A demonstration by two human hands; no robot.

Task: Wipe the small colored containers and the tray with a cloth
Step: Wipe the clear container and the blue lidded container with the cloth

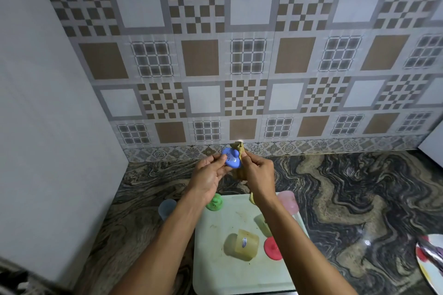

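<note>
Fingers (pixel 218 158) of the left hand (pixel 208 175) pinch a blue lid (pixel 230 157) above the counter, beyond the tray (pixel 215 268); the right hand (pixel 258 172) grips the cloth (pixel 239 148) against it; the yellow cup (pixel 247 244), red lid (pixel 272 248), green lid (pixel 215 202) and smudged tray probably await wiping.

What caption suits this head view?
Left hand holds a blue lid while the right hand holds a tan cloth against it, above the tray.
</note>
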